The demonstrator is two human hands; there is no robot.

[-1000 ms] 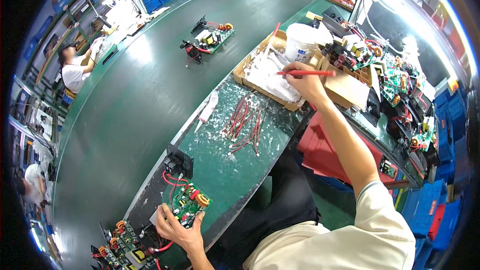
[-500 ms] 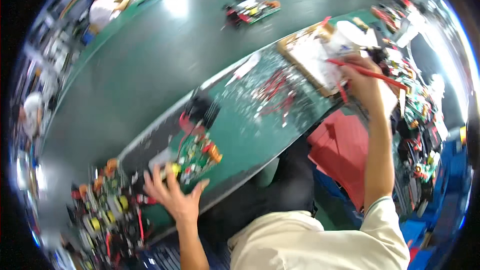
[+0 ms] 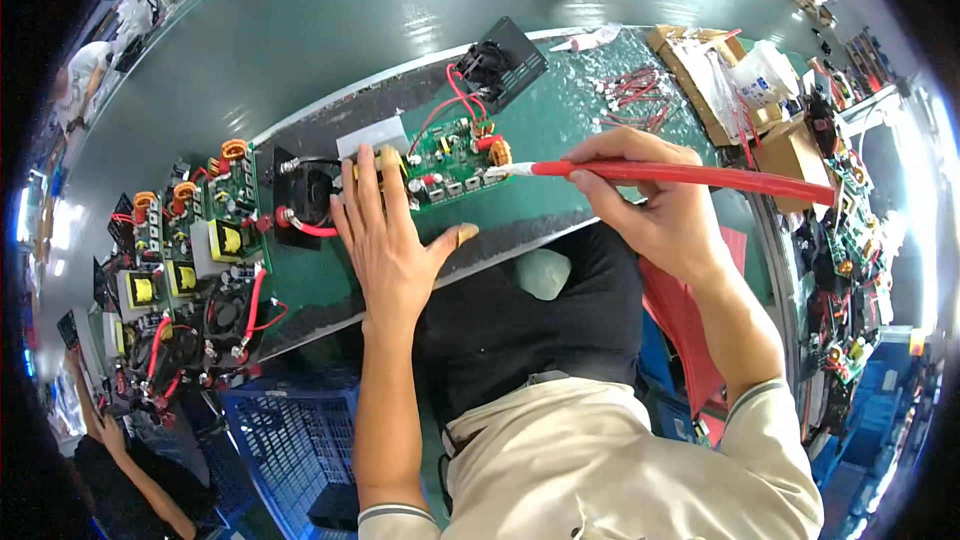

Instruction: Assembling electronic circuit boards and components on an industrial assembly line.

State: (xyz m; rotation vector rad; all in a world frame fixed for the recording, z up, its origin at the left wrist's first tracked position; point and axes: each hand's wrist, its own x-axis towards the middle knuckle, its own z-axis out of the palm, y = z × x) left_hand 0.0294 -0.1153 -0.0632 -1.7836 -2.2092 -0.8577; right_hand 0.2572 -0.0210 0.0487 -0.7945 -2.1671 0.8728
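Observation:
A green circuit board lies on the bench in front of me, with a copper coil and small parts on it. My left hand rests over its left part, fingers stretched out and thumb apart, covering much of a yellow-wrapped transformer. In my right hand is a red-handled brush, gripped between thumb and fingers. Its white tip reaches the board's right edge, beside the coil. Red wires run from the board to a black fan on a panel. Another black fan stands left of my left hand.
Several finished-looking boards crowd the bench's left end. At the right are a cardboard tray, a white tub and loose red wires. A white tube lies behind. Another person's arm shows lower left.
My right hand has brought the brush from the cardboard tray left to the board. My left hand stays on the board. The view has turned and steadied.

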